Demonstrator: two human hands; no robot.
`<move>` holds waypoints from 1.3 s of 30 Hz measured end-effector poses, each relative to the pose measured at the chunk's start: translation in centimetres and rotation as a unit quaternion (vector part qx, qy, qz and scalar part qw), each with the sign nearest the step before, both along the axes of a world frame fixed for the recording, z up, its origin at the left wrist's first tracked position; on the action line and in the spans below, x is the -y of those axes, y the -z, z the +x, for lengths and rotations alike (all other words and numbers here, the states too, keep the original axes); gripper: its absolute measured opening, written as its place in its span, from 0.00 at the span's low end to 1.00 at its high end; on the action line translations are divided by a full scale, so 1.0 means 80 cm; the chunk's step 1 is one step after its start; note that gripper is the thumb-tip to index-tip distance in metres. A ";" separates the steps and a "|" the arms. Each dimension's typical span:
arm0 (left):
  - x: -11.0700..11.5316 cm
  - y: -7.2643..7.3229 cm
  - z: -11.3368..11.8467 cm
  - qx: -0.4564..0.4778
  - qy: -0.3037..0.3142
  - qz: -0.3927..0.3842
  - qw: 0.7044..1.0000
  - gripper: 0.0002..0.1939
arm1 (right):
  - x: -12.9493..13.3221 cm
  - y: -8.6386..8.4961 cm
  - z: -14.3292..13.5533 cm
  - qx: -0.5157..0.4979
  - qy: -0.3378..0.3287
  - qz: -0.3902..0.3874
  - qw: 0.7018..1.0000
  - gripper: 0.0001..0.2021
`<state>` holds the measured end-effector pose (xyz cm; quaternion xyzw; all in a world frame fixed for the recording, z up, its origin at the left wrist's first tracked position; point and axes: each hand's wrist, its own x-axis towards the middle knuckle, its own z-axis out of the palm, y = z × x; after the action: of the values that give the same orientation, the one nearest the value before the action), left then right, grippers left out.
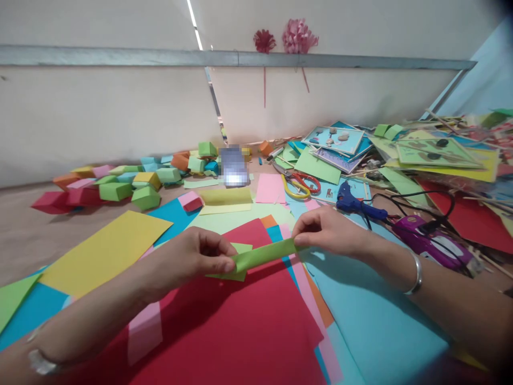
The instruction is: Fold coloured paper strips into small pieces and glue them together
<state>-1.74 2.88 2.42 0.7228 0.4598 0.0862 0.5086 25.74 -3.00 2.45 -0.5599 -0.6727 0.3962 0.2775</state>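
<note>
A narrow green paper strip (264, 255) is stretched between both hands above the red sheet (240, 326). My left hand (210, 254) pinches its left end between thumb and fingers. At the strip's right end, which sits a little higher, my right hand (315, 230) grips it the same way. Behind and below the strip lies a small light green paper piece (242, 248), partly covered by my left hand and the strip.
Folded paper boxes (116, 191) crowd the back left. Scissors (296, 187), a blue glue gun (358, 205) and a purple device (433, 243) with black cables lie at the right. Stacked cards (336, 139) stand behind. A yellow sheet (106, 251) is at left.
</note>
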 end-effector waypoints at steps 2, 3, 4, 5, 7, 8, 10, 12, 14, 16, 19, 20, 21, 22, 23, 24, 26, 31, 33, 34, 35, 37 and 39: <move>-0.004 -0.003 -0.002 0.001 0.029 -0.048 0.998 0.08 | 0.000 -0.002 0.000 -0.041 -0.019 -0.083 0.996 0.04; -0.006 -0.004 -0.002 -0.009 0.042 -0.049 0.998 0.08 | 0.000 -0.002 -0.001 -0.049 -0.025 -0.104 0.993 0.04; -0.007 -0.004 -0.002 -0.023 0.055 -0.045 0.997 0.07 | 0.001 -0.002 -0.002 -0.052 -0.031 -0.115 0.991 0.03; -0.007 -0.004 -0.002 -0.038 0.067 -0.042 0.996 0.06 | 0.002 -0.002 -0.003 -0.053 -0.034 -0.122 0.991 0.03; -0.006 -0.003 -0.002 -0.063 0.092 -0.038 0.993 0.05 | 0.004 -0.002 -0.008 -0.046 -0.035 -0.124 0.991 0.03; -0.004 -0.002 -0.002 -0.069 0.103 -0.031 0.992 0.04 | 0.006 -0.001 -0.010 -0.039 -0.032 -0.119 0.992 0.03; 0.002 -0.002 -0.001 -0.078 0.115 -0.004 0.990 0.03 | 0.008 0.001 -0.015 -0.028 -0.024 -0.100 0.994 0.04; 0.008 -0.003 0.000 -0.096 0.106 0.045 0.989 0.02 | 0.010 0.003 -0.019 -0.018 -0.019 -0.076 0.997 0.05; 0.015 -0.007 0.003 -0.124 0.085 0.093 0.984 0.03 | 0.012 0.006 -0.021 -0.004 -0.019 -0.051 0.999 0.05; 0.021 -0.013 0.008 -0.138 0.073 0.106 0.982 0.05 | 0.013 0.008 -0.023 0.013 -0.019 -0.025 0.999 0.05; 0.026 -0.019 0.015 -0.124 0.077 0.057 0.988 0.09 | 0.016 0.008 -0.024 0.033 -0.021 0.008 0.999 0.05; 0.026 -0.020 0.017 -0.119 0.078 0.042 0.989 0.10 | 0.017 0.008 -0.024 0.036 -0.020 0.018 0.999 0.05; 0.026 -0.020 0.018 -0.116 0.078 0.034 0.990 0.10 | 0.017 0.008 -0.024 0.036 -0.019 0.025 0.999 0.05; 0.026 -0.019 0.018 -0.112 0.077 0.032 0.990 0.10 | 0.018 0.008 -0.024 0.033 -0.020 0.026 0.999 0.05; 0.026 -0.018 0.018 -0.108 0.075 0.035 0.991 0.10 | 0.018 0.008 -0.024 0.026 -0.022 0.023 0.999 0.05; 0.026 -0.016 0.017 -0.105 0.073 0.038 0.991 0.10 | 0.019 0.008 -0.023 0.018 -0.027 0.016 0.999 0.05; 0.026 -0.014 0.015 -0.102 0.072 0.053 0.991 0.10 | 0.020 0.008 -0.023 0.001 -0.039 -0.003 0.999 0.05; 0.032 -0.020 0.015 -0.154 0.127 0.040 0.979 0.08 | 0.026 0.015 -0.032 0.018 -0.063 -0.003 0.998 0.08; 0.035 -0.023 0.017 -0.175 0.150 0.017 0.973 0.06 | 0.030 0.022 -0.036 0.057 -0.070 0.034 0.995 0.08; 0.036 -0.023 0.018 -0.180 0.154 0.017 0.971 0.05 | 0.032 0.025 -0.038 0.078 -0.072 0.053 0.993 0.08; 0.036 -0.022 0.019 -0.183 0.155 0.020 0.971 0.04 | 0.034 0.029 -0.040 0.098 -0.075 0.070 0.990 0.08; 0.038 -0.017 0.020 -0.189 0.146 0.039 0.970 0.03 | 0.036 0.034 -0.042 0.130 -0.086 0.092 0.983 0.08; 0.039 -0.010 0.020 -0.194 0.140 0.077 0.968 0.06 | 0.038 0.036 -0.043 0.151 -0.093 0.107 0.978 0.08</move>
<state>-0.16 -0.25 3.26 0.8200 0.4354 -0.0926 0.3598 22.32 -6.06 -0.39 -0.5156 -0.7943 0.2570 0.1928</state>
